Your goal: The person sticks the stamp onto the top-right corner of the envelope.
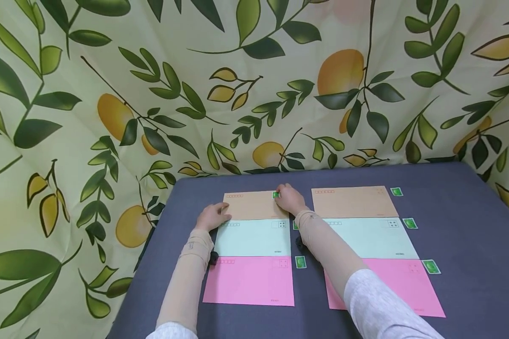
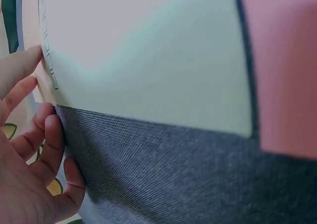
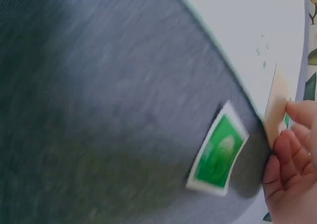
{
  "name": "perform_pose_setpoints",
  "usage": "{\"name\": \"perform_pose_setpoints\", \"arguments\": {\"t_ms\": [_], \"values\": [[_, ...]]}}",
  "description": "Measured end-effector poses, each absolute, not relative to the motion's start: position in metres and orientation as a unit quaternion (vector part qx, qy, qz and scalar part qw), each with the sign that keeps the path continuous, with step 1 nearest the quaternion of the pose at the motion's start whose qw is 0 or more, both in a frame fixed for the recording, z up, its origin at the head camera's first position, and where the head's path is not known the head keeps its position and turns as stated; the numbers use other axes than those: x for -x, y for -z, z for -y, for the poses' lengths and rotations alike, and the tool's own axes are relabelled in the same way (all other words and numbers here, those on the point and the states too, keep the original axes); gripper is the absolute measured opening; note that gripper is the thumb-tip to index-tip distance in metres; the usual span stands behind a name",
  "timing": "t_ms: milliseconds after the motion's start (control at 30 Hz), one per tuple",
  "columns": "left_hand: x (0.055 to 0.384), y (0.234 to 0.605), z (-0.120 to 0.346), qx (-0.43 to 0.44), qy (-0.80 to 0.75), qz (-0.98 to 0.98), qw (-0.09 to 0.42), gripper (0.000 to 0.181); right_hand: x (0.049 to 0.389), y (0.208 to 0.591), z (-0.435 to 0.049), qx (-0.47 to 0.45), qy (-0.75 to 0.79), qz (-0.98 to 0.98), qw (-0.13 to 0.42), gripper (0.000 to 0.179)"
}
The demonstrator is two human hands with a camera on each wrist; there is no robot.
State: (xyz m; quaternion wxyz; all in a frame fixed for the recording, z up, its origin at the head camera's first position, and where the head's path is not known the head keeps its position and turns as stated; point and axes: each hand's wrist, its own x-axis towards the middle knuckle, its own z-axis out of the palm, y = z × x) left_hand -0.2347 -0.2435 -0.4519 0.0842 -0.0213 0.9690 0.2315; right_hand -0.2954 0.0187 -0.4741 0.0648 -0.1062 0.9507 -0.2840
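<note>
On the left column, the tan envelope (image 1: 250, 207) lies above a pale blue envelope (image 1: 254, 242) and a pink envelope (image 1: 250, 282). My left hand (image 1: 212, 217) rests at the tan envelope's left edge, thumb and fingertip touching the paper; its other fingers bend loosely in the left wrist view. At that envelope's top right corner, my right hand (image 1: 290, 198) pinches a small green stamp (image 1: 275, 194). The right wrist view shows the fingers (image 3: 299, 112) over this stamp, mostly hiding it. Another green stamp (image 3: 219, 157) lies on the cloth near that hand.
A second column holds tan (image 1: 352, 202), pale blue (image 1: 369, 235) and pink (image 1: 390, 282) envelopes, partly under my right forearm. Green stamps (image 1: 410, 223) lie along its right side, and one (image 1: 300, 262) lies between the columns. A leaf-patterned curtain (image 1: 220, 117) hangs behind the dark tablecloth (image 1: 471, 212).
</note>
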Motion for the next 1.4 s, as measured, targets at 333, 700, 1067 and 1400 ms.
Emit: {"name": "perform_pose_setpoints", "arguments": {"t_ms": [333,700,1067,1400], "values": [[0.235,0.445,0.239,0.017,-0.224,-0.974,0.023,0.039,0.306,0.458,-0.045,0.176,0.341,-0.923,0.025,0.025],[0.240,0.434,0.191,-0.041,-0.179,-0.981,-0.059,0.032,0.306,0.439,-0.092,0.207,0.387,-0.898,0.016,0.025],[0.241,0.437,0.134,-0.076,-0.233,-0.969,-0.044,0.036,0.289,0.435,-0.149,0.190,0.407,-0.893,-0.021,0.025],[0.239,0.437,0.069,-0.126,-0.241,-0.962,-0.013,0.039,0.272,0.444,-0.201,0.133,0.422,-0.895,-0.057,0.030]]}}
